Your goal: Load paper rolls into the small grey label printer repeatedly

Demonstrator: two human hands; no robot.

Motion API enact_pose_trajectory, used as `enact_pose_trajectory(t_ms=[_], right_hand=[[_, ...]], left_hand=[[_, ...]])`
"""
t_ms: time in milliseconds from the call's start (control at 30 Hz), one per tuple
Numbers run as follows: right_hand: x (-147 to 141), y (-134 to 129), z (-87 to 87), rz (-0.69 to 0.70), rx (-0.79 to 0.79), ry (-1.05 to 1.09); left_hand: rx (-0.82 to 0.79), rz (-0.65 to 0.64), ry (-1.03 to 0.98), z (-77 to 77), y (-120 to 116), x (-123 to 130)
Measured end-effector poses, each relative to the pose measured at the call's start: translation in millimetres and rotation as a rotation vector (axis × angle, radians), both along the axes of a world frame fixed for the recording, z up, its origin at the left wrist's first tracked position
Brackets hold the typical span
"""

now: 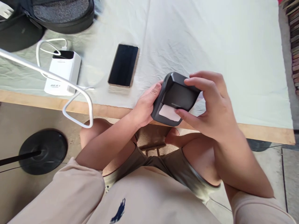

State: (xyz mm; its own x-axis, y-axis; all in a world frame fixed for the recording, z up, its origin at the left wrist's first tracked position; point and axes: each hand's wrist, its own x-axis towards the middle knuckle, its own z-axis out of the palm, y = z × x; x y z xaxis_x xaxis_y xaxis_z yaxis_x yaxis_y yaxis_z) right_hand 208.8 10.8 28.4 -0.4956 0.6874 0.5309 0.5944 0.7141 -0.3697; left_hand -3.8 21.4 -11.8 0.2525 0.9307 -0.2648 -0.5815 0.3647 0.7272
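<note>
A small black device with a raised, angular lid, which looks like a label printer (179, 95), is tilted over the table's near edge. A white paper piece (167, 113) shows in its lower part, below faint lettering too small to read. My left hand (147, 104) is closed around the printer's left side, thumb along the edge. My right hand (210, 99) spans its right side, with fingertips at the upper right corner and the thumb at the lid's lower edge beside the paper. The left fingers underneath are hidden.
A phone (123, 65) with a dark screen lies left of the printer. Farther left stands a white power bank (63, 74) with a looping white cable (90, 109). Black sandals or similar footwear (65, 17) sit upper left. A pale cloth (210, 37) covers the table.
</note>
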Motion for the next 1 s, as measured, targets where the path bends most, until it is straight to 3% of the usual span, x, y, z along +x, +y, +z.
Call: enact_pose_trajectory(t_ms=[100, 200, 300, 367, 500, 633, 733, 867, 1000], right_hand=[[-2, 0, 1.0, -0.069, 0.087, 0.037], [-11, -5, 5.7, -0.291, 0.274, 0.194], [-20, -12, 9.8, -0.502, 0.36, 0.349], [-22, -15, 10.0, -0.482, 0.329, 0.327], [-19, -14, 8.1, -0.339, 0.159, 0.023], [-20, -10, 11.3, -0.438, -0.112, -0.267], [-25, -9, 16.9, -0.475, -0.189, -0.374], [-21, -12, 24.9, -0.423, -0.161, -0.15], [18, 6, 14.3, -0.212, -0.12, 0.38]], left_hand=[[-0.035, -0.011, -0.04, 0.9, 2, 1], [-0.031, -0.068, -0.113, 1.6, 3, 1], [0.007, -0.09, -0.126, 0.2, 3, 0], [0.029, -0.117, -0.082, -1.5, 2, -2], [0.083, -0.172, 0.014, -2.5, 0, -5], [0.142, -0.208, 0.055, -1.2, -3, -7], [0.165, -0.212, 0.078, -1.3, -4, -9], [0.124, -0.186, 0.075, -0.7, -6, -9], [0.052, -0.116, 0.004, 0.4, -7, -9]])
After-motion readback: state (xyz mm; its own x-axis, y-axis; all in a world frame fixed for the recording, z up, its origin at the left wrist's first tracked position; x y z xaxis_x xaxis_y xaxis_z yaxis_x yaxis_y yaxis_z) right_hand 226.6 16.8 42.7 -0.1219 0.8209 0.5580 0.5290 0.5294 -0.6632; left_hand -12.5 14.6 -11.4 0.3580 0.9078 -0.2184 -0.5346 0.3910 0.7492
